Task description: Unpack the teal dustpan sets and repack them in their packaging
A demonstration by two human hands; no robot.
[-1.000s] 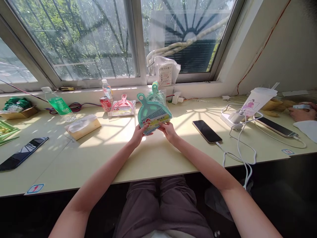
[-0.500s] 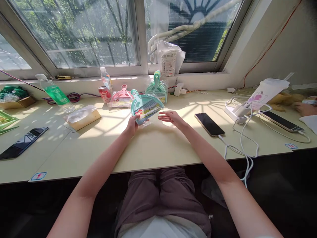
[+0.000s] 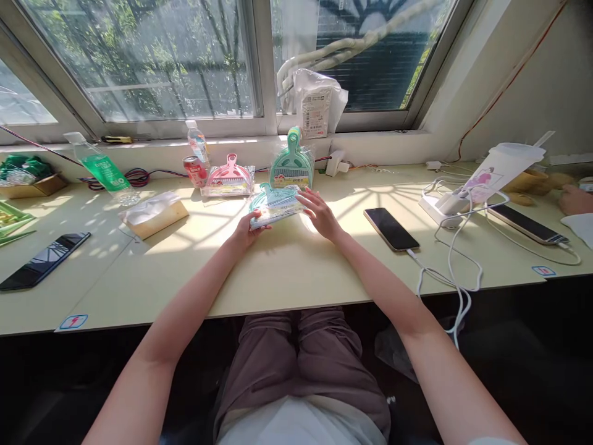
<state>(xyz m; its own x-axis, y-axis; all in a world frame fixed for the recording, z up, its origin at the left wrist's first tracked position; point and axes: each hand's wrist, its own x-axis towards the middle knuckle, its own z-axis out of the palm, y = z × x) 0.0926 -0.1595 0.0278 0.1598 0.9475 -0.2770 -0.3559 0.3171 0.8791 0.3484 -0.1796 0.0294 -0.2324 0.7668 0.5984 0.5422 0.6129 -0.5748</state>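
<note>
Head view, the only one: the left hand (image 3: 249, 227) pinched the near left side of a teal pan (image 3: 265, 196), thumb over its glossy wrap (image 3: 277, 214), and held it over the table (image 3: 296, 272), tipped back with its handle toward the window (image 3: 180, 68). The right hand (image 3: 323, 217) was at the other end, fingers loosely spread; I couldn't tell whether they touched the wrap or stopped just beside it. Just behind stood a green pan (image 3: 292, 165), upright, with a pink pan (image 3: 230, 175) to its left. To me this looked like a handling step, the wrapped pan angled between two hands. I'd say any next move called for a firm left pinch, the wrap looking slick, and right fingers steadying the free end.
</note>
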